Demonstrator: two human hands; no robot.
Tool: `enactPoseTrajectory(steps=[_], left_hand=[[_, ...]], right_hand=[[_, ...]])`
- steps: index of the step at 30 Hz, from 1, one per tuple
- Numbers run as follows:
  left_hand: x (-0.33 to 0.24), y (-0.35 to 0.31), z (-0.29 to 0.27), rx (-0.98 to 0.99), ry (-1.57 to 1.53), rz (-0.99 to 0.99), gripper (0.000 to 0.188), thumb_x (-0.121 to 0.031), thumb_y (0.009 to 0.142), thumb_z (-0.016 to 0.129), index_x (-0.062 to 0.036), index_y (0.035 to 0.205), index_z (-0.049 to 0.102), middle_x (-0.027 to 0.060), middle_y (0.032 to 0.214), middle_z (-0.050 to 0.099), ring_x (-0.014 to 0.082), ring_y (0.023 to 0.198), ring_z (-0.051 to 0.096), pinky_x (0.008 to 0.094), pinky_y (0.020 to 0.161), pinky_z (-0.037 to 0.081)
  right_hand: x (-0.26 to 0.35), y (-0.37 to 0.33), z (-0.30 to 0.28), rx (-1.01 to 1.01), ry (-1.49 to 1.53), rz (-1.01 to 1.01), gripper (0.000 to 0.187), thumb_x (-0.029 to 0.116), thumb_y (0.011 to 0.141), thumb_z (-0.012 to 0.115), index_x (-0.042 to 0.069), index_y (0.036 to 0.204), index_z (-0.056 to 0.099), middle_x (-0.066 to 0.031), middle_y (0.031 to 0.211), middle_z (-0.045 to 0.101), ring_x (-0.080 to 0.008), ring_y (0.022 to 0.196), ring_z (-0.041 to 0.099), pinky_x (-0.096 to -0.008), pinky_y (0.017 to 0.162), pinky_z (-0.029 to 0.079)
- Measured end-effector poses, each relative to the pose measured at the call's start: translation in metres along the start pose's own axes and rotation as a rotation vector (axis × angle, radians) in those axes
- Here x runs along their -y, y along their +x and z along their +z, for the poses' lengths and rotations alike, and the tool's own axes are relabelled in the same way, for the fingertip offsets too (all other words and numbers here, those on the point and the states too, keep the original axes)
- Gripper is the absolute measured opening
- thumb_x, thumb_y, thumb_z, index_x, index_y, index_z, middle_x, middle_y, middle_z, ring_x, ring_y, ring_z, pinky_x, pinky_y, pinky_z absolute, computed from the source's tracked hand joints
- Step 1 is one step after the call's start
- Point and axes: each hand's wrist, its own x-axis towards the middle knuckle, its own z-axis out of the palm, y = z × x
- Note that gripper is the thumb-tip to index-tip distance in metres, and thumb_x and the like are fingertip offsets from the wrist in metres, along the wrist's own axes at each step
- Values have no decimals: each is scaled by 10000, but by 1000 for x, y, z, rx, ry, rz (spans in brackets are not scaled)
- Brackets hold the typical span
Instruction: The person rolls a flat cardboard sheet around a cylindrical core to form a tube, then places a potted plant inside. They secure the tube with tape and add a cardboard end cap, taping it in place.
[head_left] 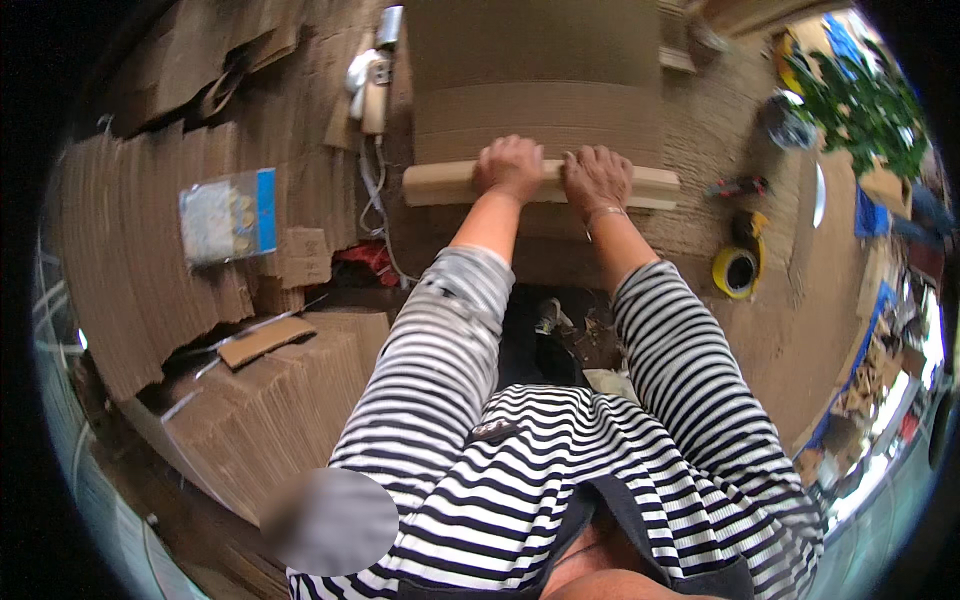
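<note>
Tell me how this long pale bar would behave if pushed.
The long pale bar is probably stiff: it looks straight throughout. Pushed at one end, it may swivel, since it extends past the left hand and right hand.

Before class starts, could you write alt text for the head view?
A person's left hand and right hand rest on a long pale bar, with brown cardboard just beyond it. Cardboard stacks stand left; a yellow tape roll lies right.

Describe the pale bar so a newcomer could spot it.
Find the brown cardboard sheet at top centre. Crosswise at its near side is the pale bar, under the left hand and right hand. Narrow shape and lighter colour set it apart from the cardboard.
</note>
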Motion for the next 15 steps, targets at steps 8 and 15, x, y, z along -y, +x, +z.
enactPoseTrajectory(steps=[8, 15], left_hand=[[14, 27, -7, -14, -17, 72, 197, -306, 937, 587, -143, 969, 692, 82, 1013, 653, 307, 1001, 620, 446, 832, 499], [19, 18, -3, -208, 87, 129, 176, -308, 961, 525, -190, 977, 655, 59, 1020, 605, 287, 994, 587, 476, 848, 438]], right_hand=[[19, 40, -14, 97, -10, 121, 328, 400, 944, 541, 128, 1066, 676, -109, 1125, 646, -303, 1095, 605, -474, 912, 458], [18, 88, -18, 101, 142, 191, 319, 401, 977, 524, 125, 1080, 645, -107, 1137, 635, -316, 1040, 636, -467, 924, 476]])
